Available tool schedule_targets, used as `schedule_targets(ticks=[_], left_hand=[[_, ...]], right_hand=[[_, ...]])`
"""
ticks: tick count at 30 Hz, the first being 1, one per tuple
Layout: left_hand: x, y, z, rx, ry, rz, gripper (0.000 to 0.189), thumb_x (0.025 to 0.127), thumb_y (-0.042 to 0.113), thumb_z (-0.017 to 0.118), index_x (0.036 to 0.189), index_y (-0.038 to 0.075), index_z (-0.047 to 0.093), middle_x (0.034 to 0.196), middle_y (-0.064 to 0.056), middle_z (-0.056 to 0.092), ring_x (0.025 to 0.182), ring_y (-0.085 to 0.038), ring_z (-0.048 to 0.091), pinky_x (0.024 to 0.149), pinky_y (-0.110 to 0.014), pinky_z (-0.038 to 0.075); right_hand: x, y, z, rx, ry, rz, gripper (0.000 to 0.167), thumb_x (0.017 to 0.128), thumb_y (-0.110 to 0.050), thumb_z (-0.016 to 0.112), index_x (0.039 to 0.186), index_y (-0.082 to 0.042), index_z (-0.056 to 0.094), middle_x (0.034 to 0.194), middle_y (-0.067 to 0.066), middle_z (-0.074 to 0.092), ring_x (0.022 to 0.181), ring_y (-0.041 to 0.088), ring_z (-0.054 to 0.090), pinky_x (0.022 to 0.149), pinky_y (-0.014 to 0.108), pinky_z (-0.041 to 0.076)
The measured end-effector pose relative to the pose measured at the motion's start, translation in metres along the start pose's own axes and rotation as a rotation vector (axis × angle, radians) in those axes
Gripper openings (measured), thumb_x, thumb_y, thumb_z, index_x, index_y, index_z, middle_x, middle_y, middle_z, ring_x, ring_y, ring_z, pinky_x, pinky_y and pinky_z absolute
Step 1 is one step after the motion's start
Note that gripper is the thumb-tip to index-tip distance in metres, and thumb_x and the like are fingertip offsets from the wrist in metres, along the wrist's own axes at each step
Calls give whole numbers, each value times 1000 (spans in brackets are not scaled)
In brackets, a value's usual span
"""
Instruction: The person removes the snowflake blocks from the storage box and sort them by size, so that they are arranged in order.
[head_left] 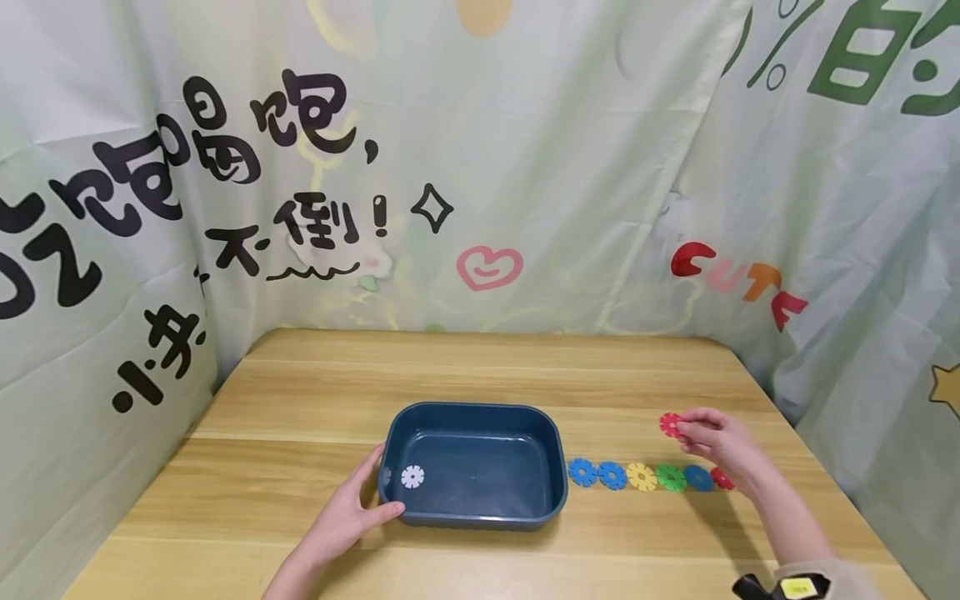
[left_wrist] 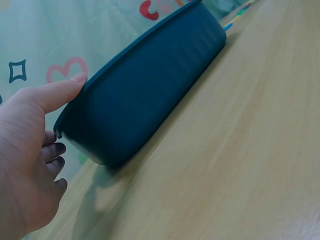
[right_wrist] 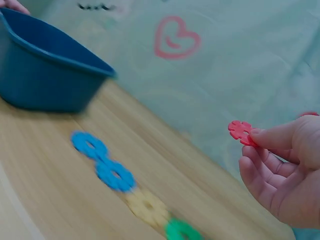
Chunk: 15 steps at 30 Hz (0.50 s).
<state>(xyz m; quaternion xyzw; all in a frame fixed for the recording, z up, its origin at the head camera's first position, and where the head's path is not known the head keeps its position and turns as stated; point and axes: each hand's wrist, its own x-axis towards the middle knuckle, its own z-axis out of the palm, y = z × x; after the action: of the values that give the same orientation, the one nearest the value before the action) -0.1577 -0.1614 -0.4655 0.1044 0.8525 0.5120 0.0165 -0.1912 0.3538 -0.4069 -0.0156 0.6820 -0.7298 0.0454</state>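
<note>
My right hand [head_left: 720, 446] pinches a red snowflake building disc [head_left: 670, 425] between thumb and fingertips, raised above the table. Below it a row of flat snowflake discs lies on the wood: two blue ones, a yellow disc [head_left: 641, 477], a green disc [head_left: 671, 477], a darker blue disc [head_left: 699, 477] and a red one partly behind the hand. A dark blue rectangular plastic basin [head_left: 480, 522] stands left of the row. Inside it, at the left, lies one white disc [head_left: 412, 477]. My left hand [head_left: 348, 504] grips the basin's left end, thumb on the rim [left_wrist: 75, 100].
The wooden table [head_left: 480, 367] reaches back to printed fabric curtains [head_left: 525, 167], which enclose it at the back and both sides. The nearest blue disc [head_left: 582, 472] lies close to the basin's right wall.
</note>
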Motion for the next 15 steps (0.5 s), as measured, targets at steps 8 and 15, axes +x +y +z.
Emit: schedule_targets(ticks=[8,15], left_hand=[[0,1,-1,0,-2,-8,85,75,26,77,145,9,31,147,-21,27,133,-44,21,100,-67,19],[-1,0,0,11,1,-3,85,75,26,77,144,9,32,147,-21,28,133,-43,22,100,-66,20]], right_hand=[[-18,6,-56,85,81,7,24,92,1,53,85,-16,68,82,-4,66,71,8,63,66,21,54],[-31,17,-92,90,196,117,21,89,-6,60,77,-20,69,77,-7,67,71,6,64,64,21,54]])
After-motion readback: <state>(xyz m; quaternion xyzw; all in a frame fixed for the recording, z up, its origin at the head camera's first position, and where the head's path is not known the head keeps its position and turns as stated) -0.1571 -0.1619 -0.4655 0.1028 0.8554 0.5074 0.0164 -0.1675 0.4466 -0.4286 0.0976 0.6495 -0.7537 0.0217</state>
